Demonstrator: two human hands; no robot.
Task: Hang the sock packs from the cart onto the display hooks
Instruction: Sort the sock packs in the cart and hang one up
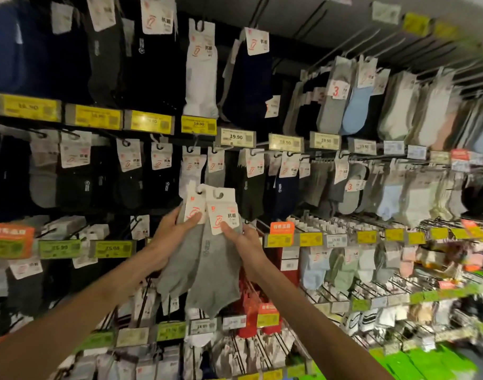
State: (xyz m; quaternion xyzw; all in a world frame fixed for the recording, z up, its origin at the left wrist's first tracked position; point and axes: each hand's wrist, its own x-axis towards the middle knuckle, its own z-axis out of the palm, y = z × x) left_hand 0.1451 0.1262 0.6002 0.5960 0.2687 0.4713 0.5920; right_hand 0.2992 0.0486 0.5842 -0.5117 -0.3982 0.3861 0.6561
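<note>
Two upright sock packs (204, 259), tabs (221, 212) up, pinched in fingers (194, 217) of left hand (167, 237) and right hand (247, 244).

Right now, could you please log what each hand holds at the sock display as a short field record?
left hand: grips one grey ankle-sock pack with white card header, thumb on card
right hand: grips second grey ankle-sock pack, thumb on card
packs: overlapping, on no hook yet
behind: metal display hooks loaded with socks; yellow price labels
</note>
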